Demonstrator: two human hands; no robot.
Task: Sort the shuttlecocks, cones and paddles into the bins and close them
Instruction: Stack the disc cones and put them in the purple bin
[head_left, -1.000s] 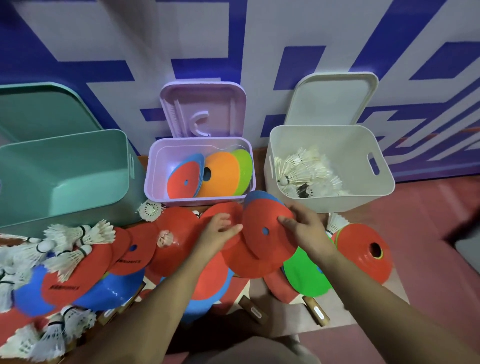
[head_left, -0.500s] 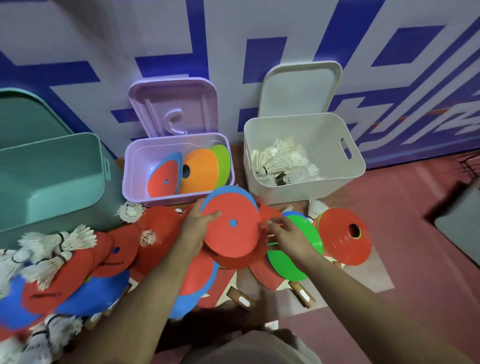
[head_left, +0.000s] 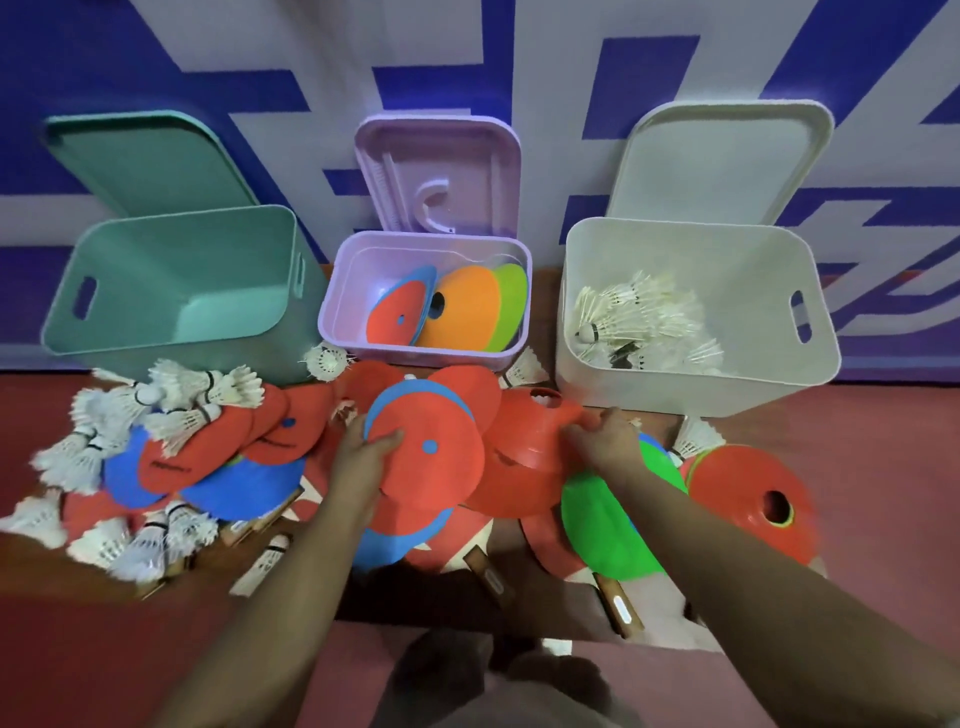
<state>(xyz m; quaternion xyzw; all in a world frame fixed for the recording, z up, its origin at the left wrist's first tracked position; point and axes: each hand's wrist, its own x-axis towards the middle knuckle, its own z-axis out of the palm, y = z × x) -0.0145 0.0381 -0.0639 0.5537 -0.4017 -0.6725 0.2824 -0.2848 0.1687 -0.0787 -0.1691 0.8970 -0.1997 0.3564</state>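
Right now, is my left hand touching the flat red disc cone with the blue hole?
Touching. Head view: left hand grips the flat red disc cone by its edge, thumb on its face.

Bare left hand (head_left: 363, 460), right hand (head_left: 605, 441), forearms (head_left: 291, 577).

Pretty plain spot tbh, just a wall (head_left: 561, 73) at the back painted with big blocky blue shapes over pale grey, meeting a dull red floor (head_left: 893, 447) down below, all in dim, slightly purple-ish light.
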